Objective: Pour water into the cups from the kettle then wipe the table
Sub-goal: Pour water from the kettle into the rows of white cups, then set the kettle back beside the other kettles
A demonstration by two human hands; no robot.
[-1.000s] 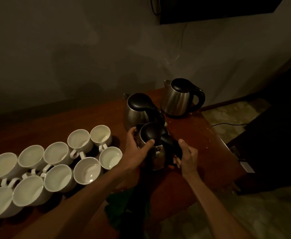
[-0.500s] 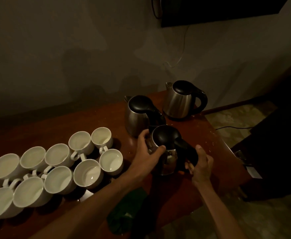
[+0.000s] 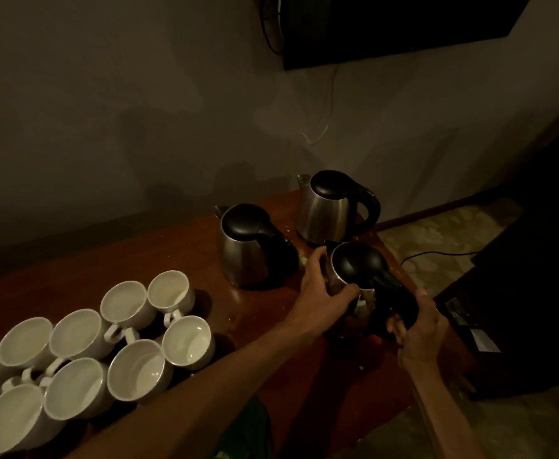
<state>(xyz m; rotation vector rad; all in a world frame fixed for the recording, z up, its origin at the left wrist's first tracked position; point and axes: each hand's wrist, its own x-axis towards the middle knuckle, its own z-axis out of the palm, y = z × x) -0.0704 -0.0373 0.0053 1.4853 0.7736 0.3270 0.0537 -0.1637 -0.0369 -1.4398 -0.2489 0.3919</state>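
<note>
A steel kettle [image 3: 354, 270] with a black lid stands near the right edge of the brown table [image 3: 179, 250]. My left hand [image 3: 324, 293] wraps round its body from the left. My right hand [image 3: 417, 323] grips its black handle from the right. Two more steel kettles, one [image 3: 251, 246] to the left and one [image 3: 331, 207] behind, stand close by. Several white cups [image 3: 129, 306] cluster on the table's left half, all seemingly empty. A green cloth [image 3: 248, 429] shows below my left forearm at the table's front edge.
A grey wall runs behind the table, with a dark screen [image 3: 404, 24] mounted above and a white cable hanging from it. A black cord [image 3: 437, 255] lies on the patterned floor to the right, beside dark furniture [image 3: 536, 293].
Both hands have carried the kettle to the right and a little farther back, toward the table's right edge. The grip on body and handle is unchanged.
</note>
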